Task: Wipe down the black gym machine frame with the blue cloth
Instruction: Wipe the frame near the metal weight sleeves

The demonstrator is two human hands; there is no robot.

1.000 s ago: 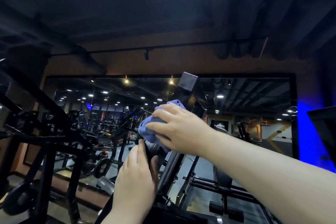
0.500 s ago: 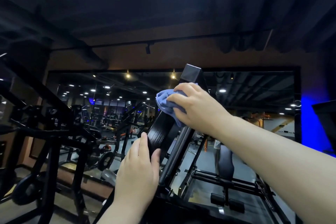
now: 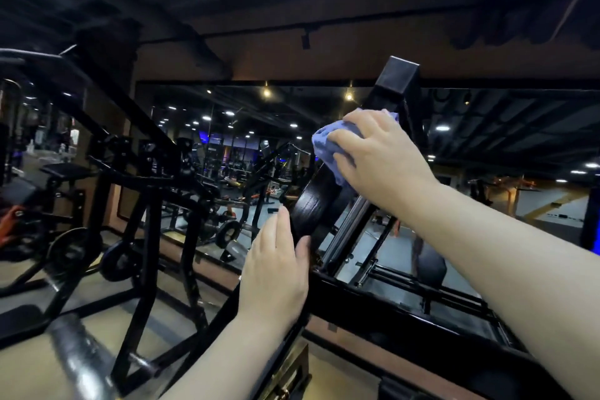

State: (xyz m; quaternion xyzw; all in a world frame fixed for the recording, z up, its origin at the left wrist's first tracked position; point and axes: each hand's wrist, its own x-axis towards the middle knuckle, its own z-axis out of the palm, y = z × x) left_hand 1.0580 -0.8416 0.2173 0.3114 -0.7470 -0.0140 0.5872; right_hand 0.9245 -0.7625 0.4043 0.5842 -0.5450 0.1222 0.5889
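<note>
We are in the wiping stroke itself. Our right hand (image 3: 380,153) has the blue cloth (image 3: 326,144) bunched under curled fingers and pressed against the sloping post of the black frame (image 3: 316,204), high up and a little below its squared-off top end (image 3: 399,76). The cloth shows only at the left edge of the hand, touching the post's front face; how much of it wraps round the back we cannot tell. Our left hand (image 3: 276,273) holds no cloth. It lies lower on the same post, fingers nearly straight along its left side and the thumb resting on the front face, which we read as steadying rather than a firm clasp. The stretch of post between the two hands looks glossy. We judge that the top end, the lower post under the left hand and the horizontal bar (image 3: 406,312) running off to the right are not yet done. The next move, as we see it, calls for even pressure carried along the post, the cloth turned to catch the side faces, and the left hand shifted clear before the cloth reaches it. A wall mirror (image 3: 503,146) hangs behind the post, and other machines (image 3: 146,191) stand to the left, well apart from the work.
</note>
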